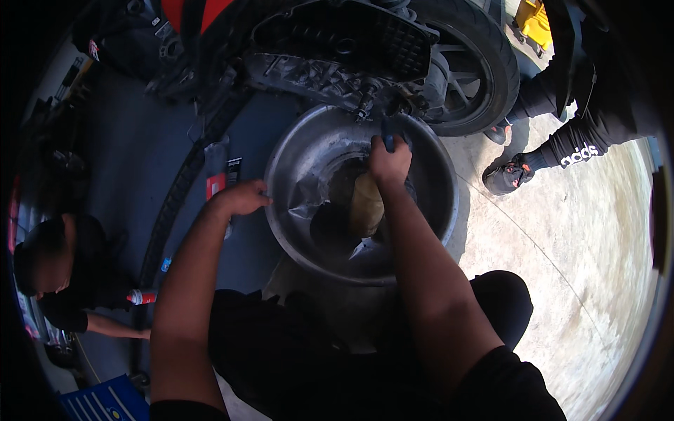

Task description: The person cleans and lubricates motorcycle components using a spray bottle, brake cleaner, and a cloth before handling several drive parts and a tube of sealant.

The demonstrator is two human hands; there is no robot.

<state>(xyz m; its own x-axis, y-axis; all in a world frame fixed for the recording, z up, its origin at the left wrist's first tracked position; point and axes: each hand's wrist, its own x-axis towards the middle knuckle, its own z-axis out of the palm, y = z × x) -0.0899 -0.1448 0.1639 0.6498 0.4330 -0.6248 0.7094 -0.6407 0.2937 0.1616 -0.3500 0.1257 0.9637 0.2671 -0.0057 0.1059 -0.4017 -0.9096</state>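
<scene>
A wide round metal basin (284,158) stands on the floor in front of me, below a motorcycle's exposed engine (309,76). My left hand (242,198) is at the basin's left rim, its fingers bent and closed against the edge. Over the basin, my right hand (390,163) is wrapped around a dark, bluish handle-like tool (388,142), raised close to the engine's underside. The tool's far end is lost in shadow. Inside the basin lie a tan, rounded object (366,207) and dark, wet-looking residue, partly hidden by my right forearm.
The motorcycle's rear wheel (484,67) rises beyond the basin. At right stands a person with a dark shoe (509,175); another person (70,281) crouches at left. A red spray can (142,297), a red-and-clear package (216,172) and a blue case (105,401) lie left.
</scene>
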